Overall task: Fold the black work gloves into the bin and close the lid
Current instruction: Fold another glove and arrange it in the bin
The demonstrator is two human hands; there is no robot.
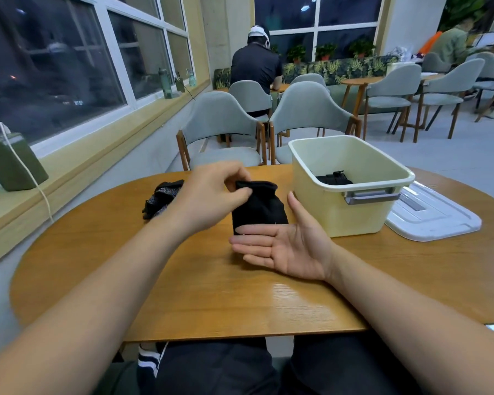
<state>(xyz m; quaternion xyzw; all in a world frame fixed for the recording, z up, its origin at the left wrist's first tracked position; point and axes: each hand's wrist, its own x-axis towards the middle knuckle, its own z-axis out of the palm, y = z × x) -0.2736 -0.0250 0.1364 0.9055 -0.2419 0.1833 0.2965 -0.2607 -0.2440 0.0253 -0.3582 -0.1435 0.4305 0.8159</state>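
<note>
A black work glove (258, 206) lies at the middle of the wooden table (183, 295). My left hand (214, 195) pinches its far cuff edge between thumb and fingers. My right hand (283, 246) lies palm up with straight fingers at the glove's near end, fingertips touching or slightly under it. Another black glove with grey mesh (160, 198) lies crumpled to the left, partly behind my left hand. The cream bin (351, 215) stands open at the right, with a folded black glove (332, 178) inside. Its white lid (434, 212) lies flat to the right of the bin.
Two grey chairs (223, 129) stand behind the table's far edge. A green box with a white cable (12, 163) sits on the window ledge at left. A person sits at a table further back. My legs are under the near table edge.
</note>
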